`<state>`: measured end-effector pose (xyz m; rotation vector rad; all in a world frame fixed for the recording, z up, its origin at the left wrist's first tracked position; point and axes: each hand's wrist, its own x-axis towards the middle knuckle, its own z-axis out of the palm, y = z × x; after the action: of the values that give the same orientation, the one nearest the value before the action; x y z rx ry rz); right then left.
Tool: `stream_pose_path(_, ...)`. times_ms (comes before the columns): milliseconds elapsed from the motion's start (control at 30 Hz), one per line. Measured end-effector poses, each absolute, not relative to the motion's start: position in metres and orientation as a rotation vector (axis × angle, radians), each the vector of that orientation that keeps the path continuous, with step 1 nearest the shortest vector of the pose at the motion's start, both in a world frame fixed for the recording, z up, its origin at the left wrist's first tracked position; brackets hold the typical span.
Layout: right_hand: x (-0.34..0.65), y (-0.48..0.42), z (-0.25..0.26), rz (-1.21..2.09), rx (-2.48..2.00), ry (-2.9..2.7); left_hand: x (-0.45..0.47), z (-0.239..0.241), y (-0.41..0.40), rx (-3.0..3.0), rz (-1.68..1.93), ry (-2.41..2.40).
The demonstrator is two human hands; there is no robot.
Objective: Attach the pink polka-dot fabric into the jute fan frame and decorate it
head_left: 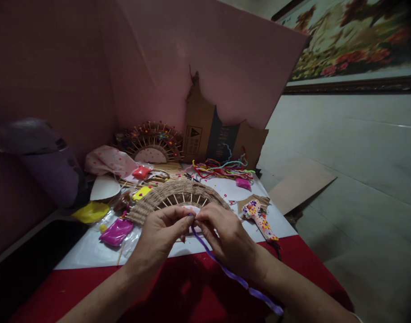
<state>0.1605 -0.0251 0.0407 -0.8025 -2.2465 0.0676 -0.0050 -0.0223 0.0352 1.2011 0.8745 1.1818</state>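
My left hand [163, 231] and my right hand [222, 235] meet fingertip to fingertip over the table, both pinched on the end of a purple pipe cleaner [237, 278]. The pipe cleaner trails back toward me over my right forearm. Just beyond my fingers lies a half-round fan woven of twine over wooden sticks [175, 195], with a small white patch at its centre. The hands hover at its near edge.
A white sheet [91, 251] covers a red cloth [192, 291]. Pink [116, 232] and yellow [90, 211] clay packets lie left, a flowered glue gun [259, 217] right, coloured pipe cleaners [222, 169] and a second decorated fan [151, 141] behind. Cardboard [205, 132] leans on the pink wall.
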Motion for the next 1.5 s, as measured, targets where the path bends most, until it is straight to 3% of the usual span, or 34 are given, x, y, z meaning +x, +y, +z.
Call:
stream_pose_path(233, 0.168, -0.012, 0.048, -0.372, -0.428, -2.667, -0.007, 0.032, -0.016, 1.276, 1.015, 0.890)
stream_pose_path(533, 0.171, -0.002, 0.029, 0.351, -0.615, -2.228, -0.008, 0.027, -0.011, 1.144, 1.027, 0.876)
stream_pose_path(1333, 0.177, -0.004, 0.023, 0.721, -0.867, -2.000, -0.006, 0.019, -0.014, 1.112, 0.960, 0.832)
stream_pose_path(1500, 0.179, -0.002, 0.022, 0.757, -0.679, -2.114, -0.002, 0.020, -0.015, 1.125, 0.948, 0.763)
